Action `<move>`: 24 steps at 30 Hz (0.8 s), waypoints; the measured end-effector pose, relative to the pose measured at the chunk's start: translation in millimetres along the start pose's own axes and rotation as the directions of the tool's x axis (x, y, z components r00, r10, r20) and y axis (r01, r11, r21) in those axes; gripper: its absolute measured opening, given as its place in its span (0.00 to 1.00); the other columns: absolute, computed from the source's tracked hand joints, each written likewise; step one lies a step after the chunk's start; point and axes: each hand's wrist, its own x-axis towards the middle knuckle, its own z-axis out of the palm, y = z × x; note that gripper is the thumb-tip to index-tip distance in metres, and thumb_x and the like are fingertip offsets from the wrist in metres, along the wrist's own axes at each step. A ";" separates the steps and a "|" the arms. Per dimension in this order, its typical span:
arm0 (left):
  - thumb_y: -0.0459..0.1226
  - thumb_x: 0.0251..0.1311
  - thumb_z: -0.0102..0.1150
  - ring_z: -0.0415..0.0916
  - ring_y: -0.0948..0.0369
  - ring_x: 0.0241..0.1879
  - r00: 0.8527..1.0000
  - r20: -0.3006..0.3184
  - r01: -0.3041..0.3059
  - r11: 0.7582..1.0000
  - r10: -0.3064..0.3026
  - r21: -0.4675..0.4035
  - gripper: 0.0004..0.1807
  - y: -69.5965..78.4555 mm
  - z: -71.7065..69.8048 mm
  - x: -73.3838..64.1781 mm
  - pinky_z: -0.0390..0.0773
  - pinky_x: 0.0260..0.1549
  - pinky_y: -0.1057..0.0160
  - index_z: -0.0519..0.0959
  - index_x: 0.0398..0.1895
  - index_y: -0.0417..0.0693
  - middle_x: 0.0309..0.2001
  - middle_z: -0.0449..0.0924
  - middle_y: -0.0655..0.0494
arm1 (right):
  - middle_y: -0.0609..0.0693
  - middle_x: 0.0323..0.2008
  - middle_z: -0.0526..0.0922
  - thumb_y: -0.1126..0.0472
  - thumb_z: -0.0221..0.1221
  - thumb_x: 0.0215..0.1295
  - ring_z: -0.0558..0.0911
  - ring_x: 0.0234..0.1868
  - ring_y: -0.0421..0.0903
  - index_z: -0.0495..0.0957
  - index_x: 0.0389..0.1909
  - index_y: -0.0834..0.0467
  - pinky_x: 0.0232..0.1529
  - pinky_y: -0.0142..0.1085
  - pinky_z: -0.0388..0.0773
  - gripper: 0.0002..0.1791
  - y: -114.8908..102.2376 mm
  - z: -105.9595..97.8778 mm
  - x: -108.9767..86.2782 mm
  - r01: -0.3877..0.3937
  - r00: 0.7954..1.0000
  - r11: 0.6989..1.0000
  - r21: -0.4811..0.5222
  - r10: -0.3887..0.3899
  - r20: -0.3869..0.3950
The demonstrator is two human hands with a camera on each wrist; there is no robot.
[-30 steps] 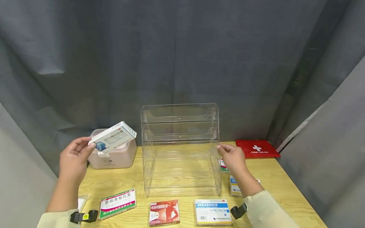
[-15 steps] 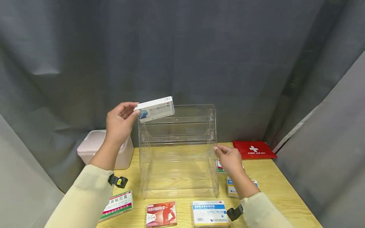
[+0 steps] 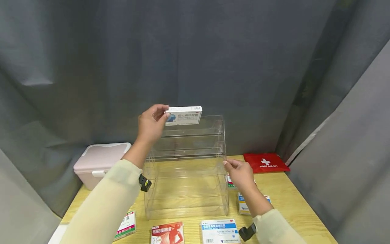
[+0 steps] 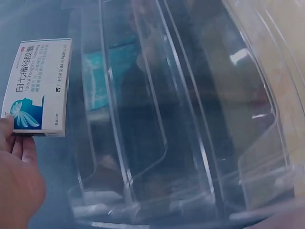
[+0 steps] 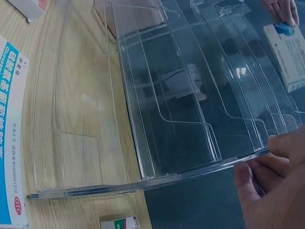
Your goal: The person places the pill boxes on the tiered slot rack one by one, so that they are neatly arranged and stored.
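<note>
A white medicine box (image 3: 184, 116) with a blue head picture is pinched at its left end by my left hand (image 3: 151, 123). It hangs at the top tier of a clear tiered acrylic rack (image 3: 186, 184), overlapping that tier in the head view. In the left wrist view the box (image 4: 40, 88) lies beside the rack's upper edge, its printed face showing. My right hand (image 3: 241, 173) pinches the rack's right side panel between thumb and fingers, as the right wrist view shows at the panel's edge (image 5: 190, 167). The rack's tiers hold nothing.
A red ibuprofen box (image 3: 167, 234) and a blue-and-white box (image 3: 220, 232) lie in front of the rack. A green-and-magenta box (image 3: 126, 225) is partly behind my left sleeve. More boxes (image 3: 243, 205) sit at right, near a red first aid pouch (image 3: 265, 162). A pink case (image 3: 102, 159) stands at left.
My left hand has carried the white medicine box rightward from above the pink case to the rack's top, turning it nearly level. The right hand keeps its grip on the rack's side.
</note>
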 end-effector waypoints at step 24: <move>0.34 0.78 0.64 0.83 0.54 0.69 0.981 0.155 0.133 0.986 -0.117 -0.096 0.13 -2.6 66.6 4.7 0.87 0.65 0.58 0.84 0.61 0.47 0.66 0.86 0.49 | 0.61 0.63 0.87 0.49 0.62 0.82 0.83 0.70 0.62 0.84 0.68 0.60 0.72 0.61 0.81 0.24 -5.9 -15.2 -0.2 0.040 0.999 0.999 -0.018 -0.040 -0.004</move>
